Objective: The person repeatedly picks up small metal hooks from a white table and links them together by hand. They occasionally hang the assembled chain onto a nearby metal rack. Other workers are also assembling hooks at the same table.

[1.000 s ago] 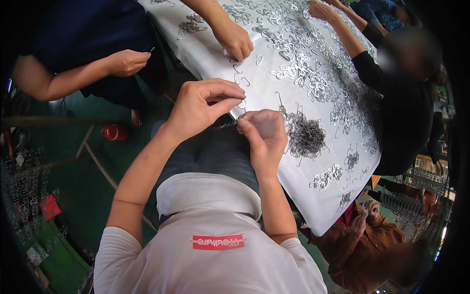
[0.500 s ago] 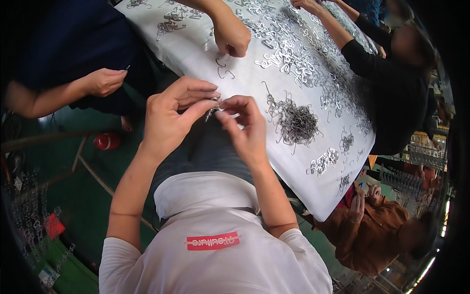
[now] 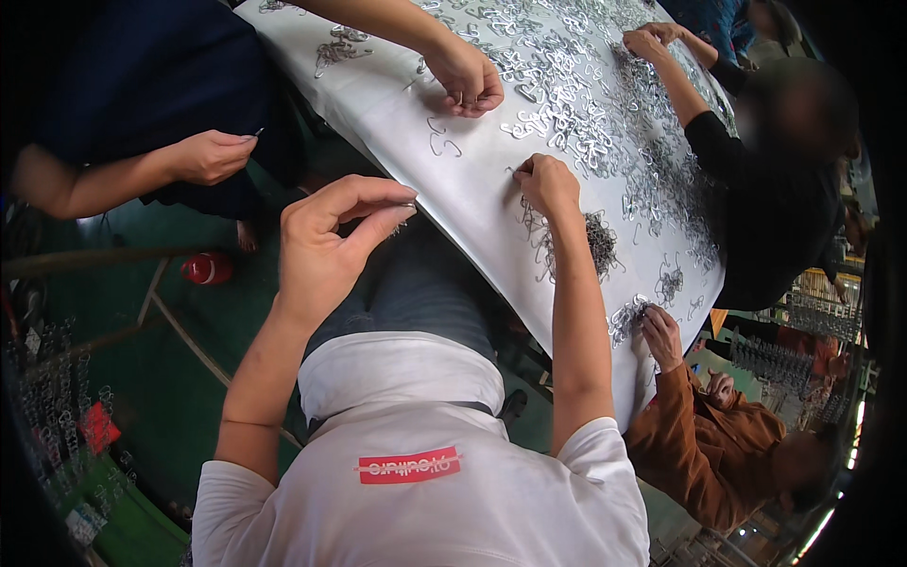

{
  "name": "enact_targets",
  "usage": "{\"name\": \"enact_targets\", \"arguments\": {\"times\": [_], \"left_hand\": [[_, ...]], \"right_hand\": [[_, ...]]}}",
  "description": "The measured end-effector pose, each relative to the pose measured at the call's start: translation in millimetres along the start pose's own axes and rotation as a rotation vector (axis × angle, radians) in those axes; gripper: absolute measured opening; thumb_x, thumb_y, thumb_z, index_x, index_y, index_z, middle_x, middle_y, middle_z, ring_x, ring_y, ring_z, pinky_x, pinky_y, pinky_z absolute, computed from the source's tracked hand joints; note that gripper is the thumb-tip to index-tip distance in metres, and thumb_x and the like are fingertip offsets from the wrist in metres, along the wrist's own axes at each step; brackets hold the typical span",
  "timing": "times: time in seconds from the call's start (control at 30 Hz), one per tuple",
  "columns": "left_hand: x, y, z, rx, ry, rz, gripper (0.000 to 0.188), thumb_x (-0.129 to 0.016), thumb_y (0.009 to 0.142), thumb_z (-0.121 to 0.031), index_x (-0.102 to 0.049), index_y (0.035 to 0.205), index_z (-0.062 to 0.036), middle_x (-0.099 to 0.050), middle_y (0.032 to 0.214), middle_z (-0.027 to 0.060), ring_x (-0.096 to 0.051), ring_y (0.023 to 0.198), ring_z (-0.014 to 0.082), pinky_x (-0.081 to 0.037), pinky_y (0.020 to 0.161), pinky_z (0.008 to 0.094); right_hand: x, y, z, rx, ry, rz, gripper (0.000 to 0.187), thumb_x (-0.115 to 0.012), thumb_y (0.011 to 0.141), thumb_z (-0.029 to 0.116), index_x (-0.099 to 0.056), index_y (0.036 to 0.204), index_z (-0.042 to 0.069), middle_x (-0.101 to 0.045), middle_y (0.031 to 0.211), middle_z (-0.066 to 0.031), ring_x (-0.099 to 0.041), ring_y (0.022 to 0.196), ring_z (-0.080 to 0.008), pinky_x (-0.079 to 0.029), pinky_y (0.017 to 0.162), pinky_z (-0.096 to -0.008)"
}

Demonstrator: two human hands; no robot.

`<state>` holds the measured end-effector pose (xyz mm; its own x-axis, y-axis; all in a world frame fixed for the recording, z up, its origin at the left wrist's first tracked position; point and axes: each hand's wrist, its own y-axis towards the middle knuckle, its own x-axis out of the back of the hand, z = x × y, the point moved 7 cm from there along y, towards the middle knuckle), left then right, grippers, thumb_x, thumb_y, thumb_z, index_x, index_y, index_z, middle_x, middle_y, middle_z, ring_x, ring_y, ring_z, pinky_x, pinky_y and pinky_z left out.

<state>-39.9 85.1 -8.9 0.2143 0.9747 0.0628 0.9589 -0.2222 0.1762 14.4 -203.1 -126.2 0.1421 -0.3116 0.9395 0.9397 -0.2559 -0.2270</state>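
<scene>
Between the thumb and fingers of my left hand (image 3: pixel 335 227) is a small silver metal piece (image 3: pixel 408 207), mostly covered by the fingertips. That hand is closed in a pinch, just off the near edge of the white table (image 3: pixel 487 222). Over the table, my right hand (image 3: pixel 550 187) has its fingertips together on a thin wire hook at the left edge of a heap of dark wire hooks (image 3: pixel 603 244). My forearm and hand hide part of this heap. A few loose hooks (image 3: pixel 442 140) lie farther left on the cloth.
Shiny silver hooks (image 3: pixel 567 113) spread across the far table. Another person's hand (image 3: pixel 465 80) reaches in from the far left; their other hand (image 3: pixel 213 156) holds a small piece. A brown-sleeved person (image 3: pixel 704 444) touches a small pile at right. A red container (image 3: pixel 206 268) stands on the floor.
My right hand has left my left hand and moved right to the dark heap. My left hand has lowered slightly, still pinching the metal piece. The brown-sleeved person's hand has reached onto the table.
</scene>
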Motion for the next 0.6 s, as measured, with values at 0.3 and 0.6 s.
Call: {"name": "enact_targets", "arguments": {"times": [0.3,0.6], "left_hand": [[13,-8,-4,-0.078,0.006,-0.048,0.012,-0.068,0.078,0.006,-0.069,0.088,0.0,-0.068,0.083,0.0052,-0.063,0.07,0.0086,-0.05,0.063,0.0196],[23,-18,-3,-0.042,-0.002,-0.084,0.014,-0.066,0.08,0.005,-0.069,0.092,-0.0007,-0.067,0.087,0.0049,-0.065,0.076,0.0094,-0.051,0.066,0.0202]], "right_hand": [[25,0,-5,0.24,0.418,-0.15,0.012,-0.067,0.081,0.008,-0.062,0.09,0.0,-0.068,0.077,-0.0113,-0.064,0.068,-0.019,-0.049,0.06,-0.0291],[30,-13,-15,-0.008,1.113,0.059,0.022,-0.067,0.082,0.013,-0.063,0.098,-0.002,-0.066,0.084,-0.0065,-0.062,0.074,-0.0123,-0.048,0.061,-0.0239]]}}
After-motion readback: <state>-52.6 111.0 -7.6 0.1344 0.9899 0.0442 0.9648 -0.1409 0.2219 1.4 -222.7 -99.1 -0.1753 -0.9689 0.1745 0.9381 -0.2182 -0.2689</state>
